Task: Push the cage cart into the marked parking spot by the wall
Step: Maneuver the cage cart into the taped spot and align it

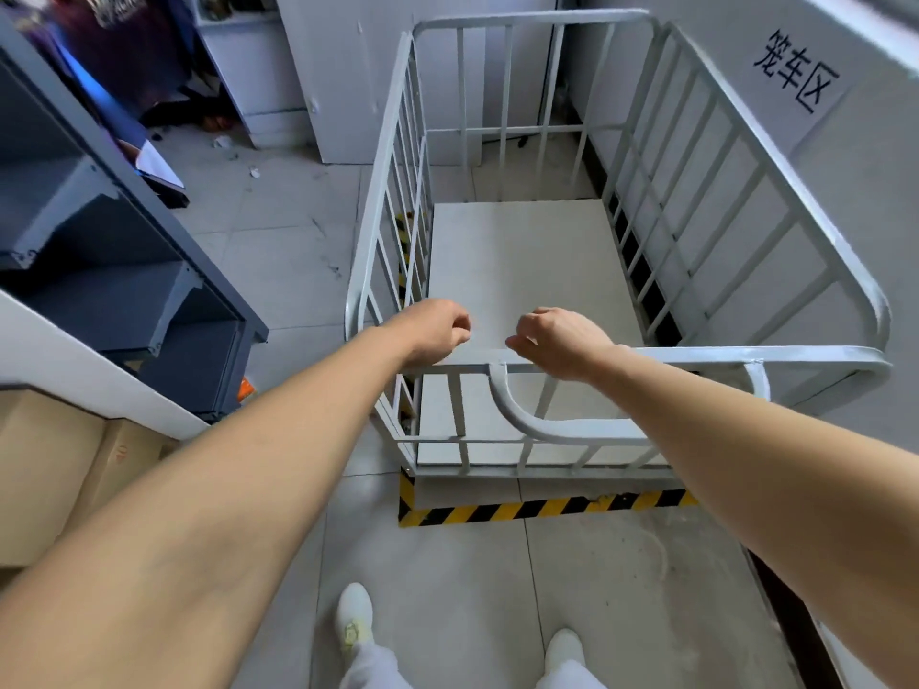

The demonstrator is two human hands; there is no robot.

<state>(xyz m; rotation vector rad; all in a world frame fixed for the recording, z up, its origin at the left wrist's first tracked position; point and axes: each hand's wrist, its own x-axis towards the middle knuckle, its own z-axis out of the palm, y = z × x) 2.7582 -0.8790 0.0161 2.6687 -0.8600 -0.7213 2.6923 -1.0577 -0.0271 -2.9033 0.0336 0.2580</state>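
White cage cart [522, 271] stood alongside the right-hand wall [855, 201], beneath a paper sign [795, 72], its near end just inside the yellow-black floor tape [537, 509]. Left hand [432, 330] and right hand [562, 340] hovered at the near top rail [696, 354], fingers loosely curled, grasping nothing.

A storeroom or warehouse corner; steel shelving [124, 251], cardboard boxes [59, 469], hazard-striped floor tape [547, 509], wall sign [795, 72]
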